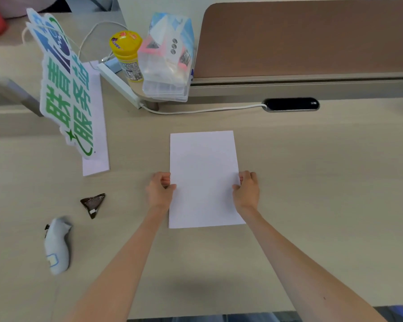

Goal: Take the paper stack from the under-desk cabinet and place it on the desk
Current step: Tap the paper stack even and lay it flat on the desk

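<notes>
On the counter point(312, 182), near its middle, the paper stack point(204, 177) lies flat, long side running away from the person. Head view only.

Left hand point(159, 190): grip pinching the left edge of the paper stack, thumb on top of the sheet, fingers point(165, 180) curled at the edge. Right hand point(247, 190): grip pinching the right edge in the same manner, thumb on the top sheet, fingers curled at the side. Both forearms are bare and reach in from the near edge of the counter. Whether the stack rests fully on the surface or is held slightly above it cannot be told.

Left of the stack, well apart: a dark triangular wrapper point(93, 204) and, nearer the person, a pale grey soft item point(56, 245) lying on its side. Farther left stands a cut-out sign point(65, 89) with green and blue lettering, tilted, over a white paper strip point(96, 156).

At the back, a raised shelf point(137, 88) carries a yellow-lidded jar point(127, 55) and, just beside it, a clear plastic bag point(168, 59) over a clear plastic box. A white cable point(203, 110) runs along the counter to a black oval port point(291, 104). Behind the port, a brown partition panel point(312, 38) spans the right rear.
</notes>
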Motion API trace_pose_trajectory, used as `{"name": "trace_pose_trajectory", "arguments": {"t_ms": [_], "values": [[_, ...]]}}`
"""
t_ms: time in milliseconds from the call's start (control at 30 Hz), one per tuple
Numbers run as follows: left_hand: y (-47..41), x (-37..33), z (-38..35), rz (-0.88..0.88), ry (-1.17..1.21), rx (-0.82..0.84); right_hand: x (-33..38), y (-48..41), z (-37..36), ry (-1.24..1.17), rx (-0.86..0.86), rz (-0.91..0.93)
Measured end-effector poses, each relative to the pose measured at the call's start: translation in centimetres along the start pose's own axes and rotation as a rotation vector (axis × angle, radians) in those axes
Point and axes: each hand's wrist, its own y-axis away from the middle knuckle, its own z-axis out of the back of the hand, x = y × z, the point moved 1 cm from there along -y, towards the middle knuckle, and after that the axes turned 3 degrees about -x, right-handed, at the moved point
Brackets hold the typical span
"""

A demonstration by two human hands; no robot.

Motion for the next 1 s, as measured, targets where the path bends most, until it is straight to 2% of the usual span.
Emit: {"name": "trace_pose_trajectory", "arguments": {"t_ms": [200, 300, 400, 467, 533, 633, 800, 1000], "values": [[-1.0, -0.6, -0.1, -0.029, -0.128, 0.094, 0.5, -1.0, 1.0, -0.027, 0.104, -0.035], [-1.0, -1.5, -0.6, -0.091, -0.242, 0.033, 1.7, -1.1, 1.2, -0.015, 0.021, 0.038], [-0.9, -2.8, -1.4, -0.307, -0.387, -0.055, 3.4, -1.6, 0.7, 0.032, -0.079, 0.232], [-1.3, -3.4, -2.1, -0.538, -0.489, -0.084, 4.2, -2.2, 0.3, 0.073, -0.084, 0.34], [-2.4, -3.5, -3.0, -0.74, -0.609, -0.052, 4.5, -3.1, -0.6, 0.17, -0.053, 0.464], [-4.0, -3.0, -4.4, -0.884, -0.789, 0.081, 3.7, -4.3, -2.3, 0.357, 0.038, 0.639], [-4.5, -1.6, -6.0, -0.887, -0.903, 0.183, 2.1, -5.4, -4.0, 0.485, 0.156, 0.738], [-4.4, -1.1, -6.4, -0.873, -0.873, 0.181, 1.5, -5.6, -4.7, 0.514, 0.153, 0.755]]}}
